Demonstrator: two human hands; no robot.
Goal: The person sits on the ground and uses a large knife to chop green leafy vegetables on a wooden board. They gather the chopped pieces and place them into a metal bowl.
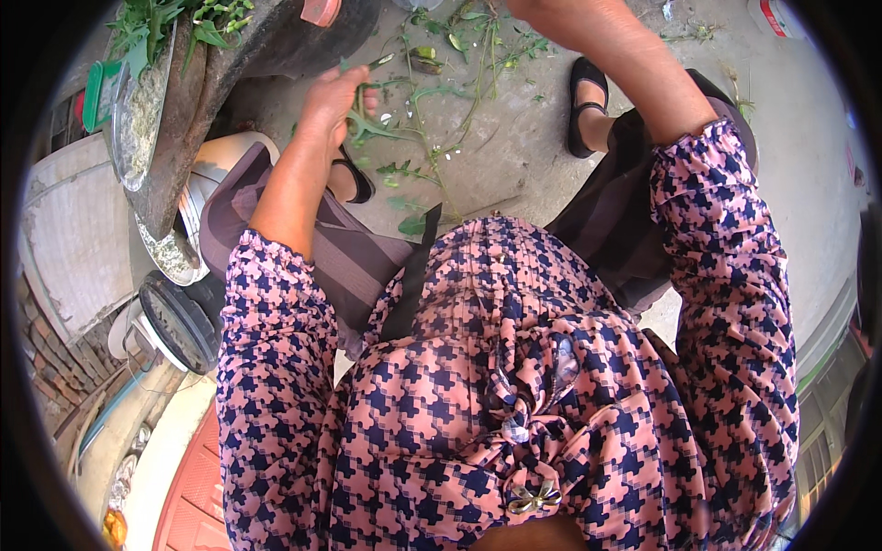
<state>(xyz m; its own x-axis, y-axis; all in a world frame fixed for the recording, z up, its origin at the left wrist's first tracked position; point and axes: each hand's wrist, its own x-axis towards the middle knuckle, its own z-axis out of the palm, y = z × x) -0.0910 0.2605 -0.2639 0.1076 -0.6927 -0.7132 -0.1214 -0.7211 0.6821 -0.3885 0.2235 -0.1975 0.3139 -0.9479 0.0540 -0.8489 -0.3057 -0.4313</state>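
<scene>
My left hand (333,103) is closed around a green leafy stem (369,127), whose leaves stick out below and beside the fingers. A slim dark green piece (381,61) points out just past the fingertips; what it is I cannot make out. My right hand (549,20) reaches up to the top edge of the head view. Only its wrist and back show there, and the fingers are out of sight. Between and beyond my feet, loose green stems and leaves (427,92) lie scattered on the concrete ground (514,170).
At upper left, leafy greens (152,37) lie on a worn grey ledge (197,101) by a green container (99,96). A round black-rimmed object (179,321) and a red plastic surface (195,487) are on my left. My black shoes (588,106) stand apart.
</scene>
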